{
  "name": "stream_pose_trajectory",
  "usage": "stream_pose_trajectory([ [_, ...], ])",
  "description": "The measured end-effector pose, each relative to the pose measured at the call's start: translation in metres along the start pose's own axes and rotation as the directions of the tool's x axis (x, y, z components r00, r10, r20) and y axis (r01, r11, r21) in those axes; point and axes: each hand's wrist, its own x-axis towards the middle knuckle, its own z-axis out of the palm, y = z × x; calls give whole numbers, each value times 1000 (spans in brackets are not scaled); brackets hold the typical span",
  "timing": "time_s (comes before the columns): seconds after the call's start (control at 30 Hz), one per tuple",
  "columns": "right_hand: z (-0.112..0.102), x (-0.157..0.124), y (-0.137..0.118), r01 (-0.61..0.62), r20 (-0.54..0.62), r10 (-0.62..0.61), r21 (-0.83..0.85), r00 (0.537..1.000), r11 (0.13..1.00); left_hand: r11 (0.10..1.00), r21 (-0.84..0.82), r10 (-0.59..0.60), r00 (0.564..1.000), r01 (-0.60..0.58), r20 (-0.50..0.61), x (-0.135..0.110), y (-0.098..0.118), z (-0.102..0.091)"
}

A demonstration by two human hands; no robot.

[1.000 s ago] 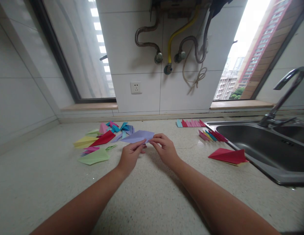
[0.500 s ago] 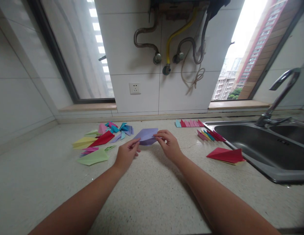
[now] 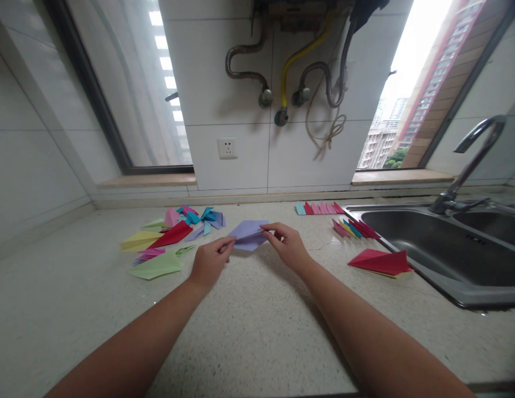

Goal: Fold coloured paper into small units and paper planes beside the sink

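A folded lilac paper sheet (image 3: 248, 232) is held just above the speckled countertop (image 3: 249, 326) in the middle of the view. My left hand (image 3: 208, 262) pinches its near left corner with closed fingers. My right hand (image 3: 287, 244) grips its right edge, fingers pressed together on the fold. Both forearms reach in from the bottom of the picture.
Left of my hands lie several loose folded papers (image 3: 166, 243) in yellow, red, green, pink and blue. Rows of small folded pieces (image 3: 321, 208) and a second row (image 3: 355, 228) sit by the steel sink (image 3: 448, 243) with its tap (image 3: 468, 166). A red folded paper (image 3: 379, 261) lies at the sink's edge.
The lilac paper has been folded smaller and turned between my hands. My left hand slid slightly left and nearer. The view shifted a little.
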Motion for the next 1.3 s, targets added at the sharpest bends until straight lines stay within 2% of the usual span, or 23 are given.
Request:
stream_pose_trajectory([
  [0.23, -3, 0, 1, 52, 87, -48, -45, 995, 998, 995, 97, 15, 1000, -15, 9, 1, 1, 0],
  [0.4, -7, 1, 0, 42, 63, -39, -40, 997, 998, 997, 82, 17, 1000, -18, 3, 0, 5, -1],
  [0.53, -15, 4, 6, -39, -23, 39, 0, 999, 999, 999, -1, -34, 999, 34, -36, 2, 4, -6],
  [0.63, -20, 8, 14, -128, -99, 139, 114, 985, 985, 994, -53, -101, 993, 98, -55, 5, -1, -7],
  [0.77, -24, 11, 20, -192, -144, 243, 297, 959, 935, 990, -74, -118, 993, 118, -3, 6, -5, -6],
  [0.93, -30, 10, 9, -210, -154, 274, 340, 949, 917, 990, -55, -122, 990, 126, 76, 4, -5, -6],
  [1.03, -50, 8, 0, -188, -192, 257, 316, 947, 930, 989, -55, -133, 985, 140, 106, 4, -8, -5],
  [1.1, -74, 5, -4, -175, -237, 242, 273, 941, 946, 987, -58, -140, 982, 148, 125, 4, -10, -5],
  [1.3, -176, -23, -5, -253, -377, 268, 88, 887, 963, 990, -9, -140, 972, 144, 189, 4, -17, -2],
])
